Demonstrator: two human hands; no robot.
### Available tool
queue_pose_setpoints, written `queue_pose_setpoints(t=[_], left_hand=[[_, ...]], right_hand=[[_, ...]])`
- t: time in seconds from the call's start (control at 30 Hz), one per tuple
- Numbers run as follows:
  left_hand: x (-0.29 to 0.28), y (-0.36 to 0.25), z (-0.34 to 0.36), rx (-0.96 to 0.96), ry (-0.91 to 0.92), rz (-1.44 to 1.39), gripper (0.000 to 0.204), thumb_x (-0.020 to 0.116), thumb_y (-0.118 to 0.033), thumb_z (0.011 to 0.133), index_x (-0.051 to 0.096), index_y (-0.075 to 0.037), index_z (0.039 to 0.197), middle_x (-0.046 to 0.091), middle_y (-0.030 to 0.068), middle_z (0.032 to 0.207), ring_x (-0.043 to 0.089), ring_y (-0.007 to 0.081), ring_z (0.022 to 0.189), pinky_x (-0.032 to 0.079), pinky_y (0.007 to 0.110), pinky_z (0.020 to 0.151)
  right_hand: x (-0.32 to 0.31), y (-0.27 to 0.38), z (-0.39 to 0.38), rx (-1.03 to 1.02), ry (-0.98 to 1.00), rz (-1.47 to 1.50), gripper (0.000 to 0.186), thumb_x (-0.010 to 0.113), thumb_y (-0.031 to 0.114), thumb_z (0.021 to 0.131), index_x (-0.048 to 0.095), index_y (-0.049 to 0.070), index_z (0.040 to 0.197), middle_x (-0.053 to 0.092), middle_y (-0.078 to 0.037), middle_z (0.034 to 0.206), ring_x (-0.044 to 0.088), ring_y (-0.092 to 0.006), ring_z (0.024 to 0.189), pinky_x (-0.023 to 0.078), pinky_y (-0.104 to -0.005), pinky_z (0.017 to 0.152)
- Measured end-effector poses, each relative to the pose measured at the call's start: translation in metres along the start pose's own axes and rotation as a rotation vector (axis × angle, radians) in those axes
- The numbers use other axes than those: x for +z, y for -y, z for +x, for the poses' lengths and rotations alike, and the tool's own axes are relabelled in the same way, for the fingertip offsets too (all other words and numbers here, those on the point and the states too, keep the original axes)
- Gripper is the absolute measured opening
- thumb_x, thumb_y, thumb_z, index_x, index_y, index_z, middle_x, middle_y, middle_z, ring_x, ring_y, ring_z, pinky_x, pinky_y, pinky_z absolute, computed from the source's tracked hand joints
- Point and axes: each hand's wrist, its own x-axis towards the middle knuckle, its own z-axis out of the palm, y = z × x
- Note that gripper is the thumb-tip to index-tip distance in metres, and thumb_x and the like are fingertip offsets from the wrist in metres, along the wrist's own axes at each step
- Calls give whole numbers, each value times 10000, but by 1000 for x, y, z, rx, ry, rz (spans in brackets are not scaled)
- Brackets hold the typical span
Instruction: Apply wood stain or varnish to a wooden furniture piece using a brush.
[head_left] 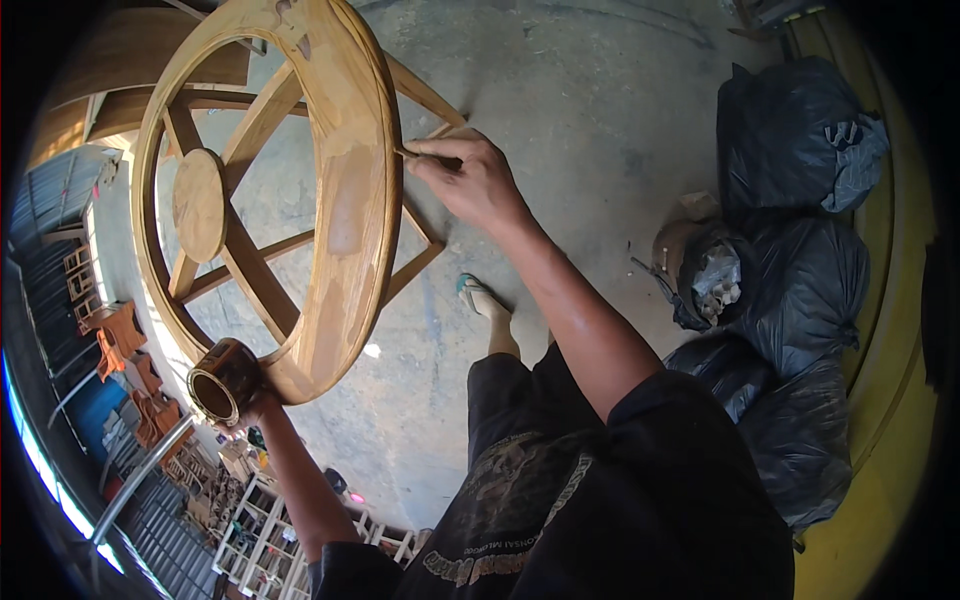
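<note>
A large round wooden table frame stands tilted in front of me, with a broad oval rim, crossed bars and a small round disc at its centre. Paler, smooth patches show on the rim's wood. My right hand is closed in a pinch at the rim's right outer edge. Between its fingertips is a thin stick-like tool, its tip at the edge and its kind too small to tell. Below the rim's lower left, my left hand grips an open brown can, tilted with its mouth toward me.
Several full black rubbish bags lie along the right by a yellow edge, with an open sack of scraps beside them. Wooden legs stick out beyond the rim. Wooden chair parts and white shelving are at the lower left. My sandalled foot is on the concrete floor.
</note>
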Motion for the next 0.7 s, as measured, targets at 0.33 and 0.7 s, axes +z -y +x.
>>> queue_pose_setpoints(t=[0.33,0.7], left_hand=[[3,-4,-9,-84,-152,-1,929,363,-770,733,505,-113,1374,499,147,1394,470,411,1268,401,568,1053],[-2,-3,4,-151,-115,-49,860,353,-706,744,540,-118,1342,551,114,1341,522,366,1221,477,517,984]], right_hand=[[-28,41,7,204,233,-164,256,673,231,811,728,49,982,685,-159,894,649,-248,825,504,-328,761],[-80,-43,-65,836,80,503,377,522,380,958,622,43,1094,649,-70,924,599,-160,698,446,-286,626]])
